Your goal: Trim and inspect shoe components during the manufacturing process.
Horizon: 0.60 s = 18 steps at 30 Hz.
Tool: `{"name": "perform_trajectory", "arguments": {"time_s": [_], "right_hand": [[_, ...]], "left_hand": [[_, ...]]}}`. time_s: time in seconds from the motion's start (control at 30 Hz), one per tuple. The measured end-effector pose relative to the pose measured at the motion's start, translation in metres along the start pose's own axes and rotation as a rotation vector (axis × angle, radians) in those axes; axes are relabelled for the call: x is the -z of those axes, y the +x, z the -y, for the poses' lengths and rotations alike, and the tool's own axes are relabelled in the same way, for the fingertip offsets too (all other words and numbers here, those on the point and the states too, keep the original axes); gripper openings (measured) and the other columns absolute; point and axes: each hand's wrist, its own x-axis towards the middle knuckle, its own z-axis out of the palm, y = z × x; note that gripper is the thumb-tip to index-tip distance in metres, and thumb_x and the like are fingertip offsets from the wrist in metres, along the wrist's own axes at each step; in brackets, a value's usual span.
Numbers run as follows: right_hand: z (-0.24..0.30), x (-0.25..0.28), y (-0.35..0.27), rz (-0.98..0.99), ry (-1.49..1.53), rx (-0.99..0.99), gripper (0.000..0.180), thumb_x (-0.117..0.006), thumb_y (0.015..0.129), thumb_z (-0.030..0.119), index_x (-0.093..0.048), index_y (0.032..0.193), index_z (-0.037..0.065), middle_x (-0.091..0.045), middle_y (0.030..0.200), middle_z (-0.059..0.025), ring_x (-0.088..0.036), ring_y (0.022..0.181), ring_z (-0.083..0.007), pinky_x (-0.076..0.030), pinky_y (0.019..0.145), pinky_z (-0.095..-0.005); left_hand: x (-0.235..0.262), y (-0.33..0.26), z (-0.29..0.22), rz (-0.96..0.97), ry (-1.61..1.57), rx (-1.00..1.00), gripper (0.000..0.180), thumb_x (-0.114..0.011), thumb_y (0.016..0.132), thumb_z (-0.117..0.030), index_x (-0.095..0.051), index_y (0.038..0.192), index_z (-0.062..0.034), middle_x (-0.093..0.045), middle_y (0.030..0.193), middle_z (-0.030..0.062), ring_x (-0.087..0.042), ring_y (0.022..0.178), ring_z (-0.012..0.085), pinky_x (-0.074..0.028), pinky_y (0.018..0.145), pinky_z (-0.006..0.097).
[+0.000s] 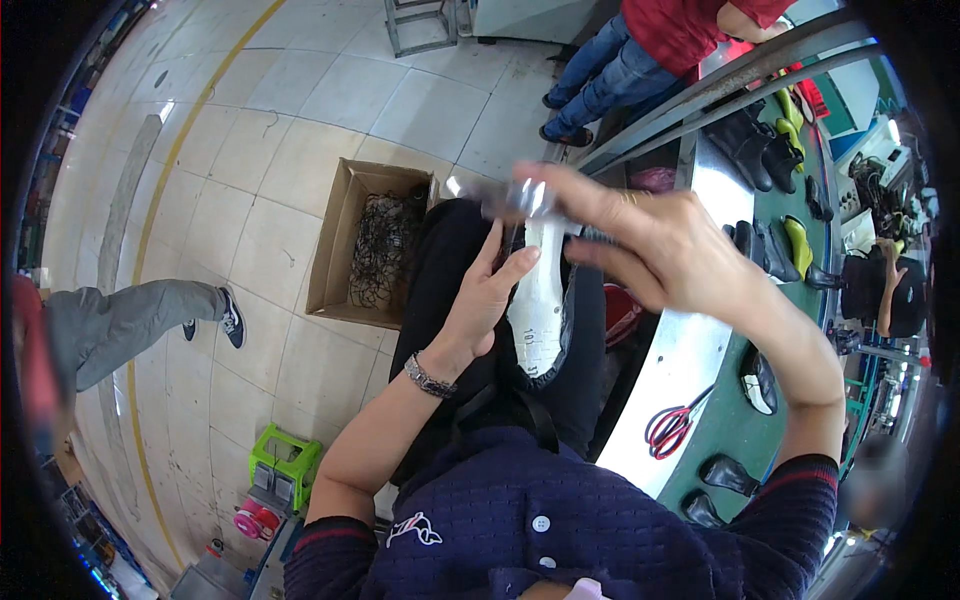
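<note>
A dark shoe upper with a white insole board point(541, 310) rests sole side up on my lap, its toe end toward my body. My left hand point(478, 305) is closed round its left side, the thumb lying on the white board. Over the far end of the shoe, my right hand point(660, 240) grips a shiny metal hand tool point(520, 197). The tool's head is smeared by motion, so I cannot tell its exact kind. It overlaps the far end of the shoe; whether it touches is unclear.
A cardboard box point(322, 255) of tangled dark strands stands beyond my left knee. To my right, red-handled scissors point(669, 430) lie on a bench with a green belt point(735, 425) carrying several dark shoes. Other people are at far right, at the top and at left, near a green stool point(283, 455).
</note>
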Motion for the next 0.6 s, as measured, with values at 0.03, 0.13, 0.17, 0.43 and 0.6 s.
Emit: {"name": "perform_trajectory", "arguments": {"time_s": [0.03, 0.13, 0.17, 0.43, 0.6], "right_hand": [[-0.018, -0.010, -0.001, 0.122, -0.113, -0.045, 0.065, -0.057, 0.093, 0.019, -0.029, 0.151, 0.025, -0.062, 0.061, -0.0110, -0.062, 0.049, -0.0268, -0.052, 0.048, -0.0384], [-0.036, -0.034, -0.002, 0.423, -0.226, -0.320, 0.069, -0.059, 0.090, 0.015, -0.028, 0.151, 0.024, -0.061, 0.060, -0.0119, -0.061, 0.049, -0.0262, -0.052, 0.047, -0.0375], [-0.026, -0.020, 0.009, 0.486, -0.361, -0.254, 0.071, -0.059, 0.090, 0.014, -0.026, 0.152, 0.024, -0.061, 0.060, -0.0120, -0.061, 0.048, -0.0266, -0.051, 0.046, -0.0375], [-0.020, -0.038, -0.008, 0.484, -0.342, -0.249, 0.068, -0.059, 0.092, 0.019, -0.025, 0.152, 0.024, -0.058, 0.058, -0.0115, -0.061, 0.049, -0.0278, -0.048, 0.045, -0.0380], [-0.003, -0.029, -0.016, 0.090, 0.027, -0.140, 0.066, -0.058, 0.092, 0.018, -0.027, 0.151, 0.021, -0.059, 0.059, -0.0142, -0.062, 0.053, -0.0320, -0.048, 0.048, -0.0412]], "left_hand": [[-0.002, 0.002, 0.000, 0.046, 0.024, -0.073, 0.076, -0.062, 0.095, -0.023, -0.017, 0.154, -0.0072, -0.044, 0.142, 0.0078, -0.046, 0.124, 0.0147, -0.038, 0.103, 0.029], [0.008, 0.006, 0.005, 0.005, 0.073, -0.103, 0.072, -0.059, 0.096, -0.023, -0.019, 0.155, -0.0109, -0.044, 0.144, 0.0064, -0.044, 0.128, 0.0155, -0.036, 0.106, 0.031], [0.011, 0.004, 0.004, -0.068, 0.145, -0.072, 0.073, -0.061, 0.095, -0.021, -0.019, 0.155, -0.0113, -0.044, 0.143, 0.0055, -0.045, 0.127, 0.0148, -0.037, 0.105, 0.031], [0.012, 0.002, -0.003, -0.060, 0.121, 0.021, 0.067, -0.069, 0.089, -0.022, -0.036, 0.147, -0.0113, -0.055, 0.126, 0.0029, -0.051, 0.115, 0.0133, -0.041, 0.098, 0.030], [0.012, -0.001, -0.015, 0.012, 0.143, 0.086, 0.075, -0.069, 0.088, -0.015, -0.029, 0.152, -0.0128, -0.054, 0.127, 0.0031, -0.051, 0.117, 0.0128, -0.042, 0.099, 0.031]]}}
